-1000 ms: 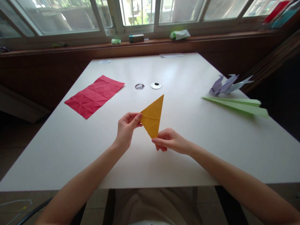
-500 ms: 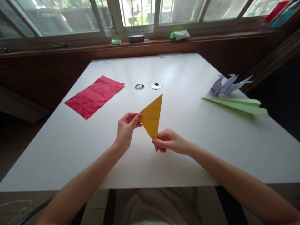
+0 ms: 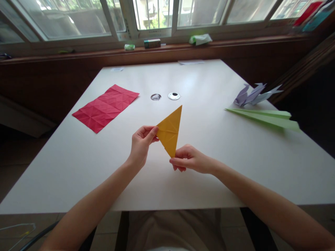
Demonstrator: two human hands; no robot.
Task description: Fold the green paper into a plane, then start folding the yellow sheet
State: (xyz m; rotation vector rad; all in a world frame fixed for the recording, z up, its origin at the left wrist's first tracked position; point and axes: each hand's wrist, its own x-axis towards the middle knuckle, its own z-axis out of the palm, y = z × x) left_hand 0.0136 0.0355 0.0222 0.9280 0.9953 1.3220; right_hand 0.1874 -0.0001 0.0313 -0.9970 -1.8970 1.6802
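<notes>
Head view | I see yellow paper triangle [image 3: 169, 131] held above bench [image 3: 209, 157] | left hand [image 3: 141, 144] pinches its left corner, right hand [image 3: 190, 159] its lower tip | long axis points away, toward far tip.

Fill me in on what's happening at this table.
A person holds a yellow paper triangle above the white table. The left hand pinches its left corner and the right hand pinches its bottom tip. A creased red sheet lies flat to the left. On the right lie a green paper plane and, just behind it, a purple folded figure.
</notes>
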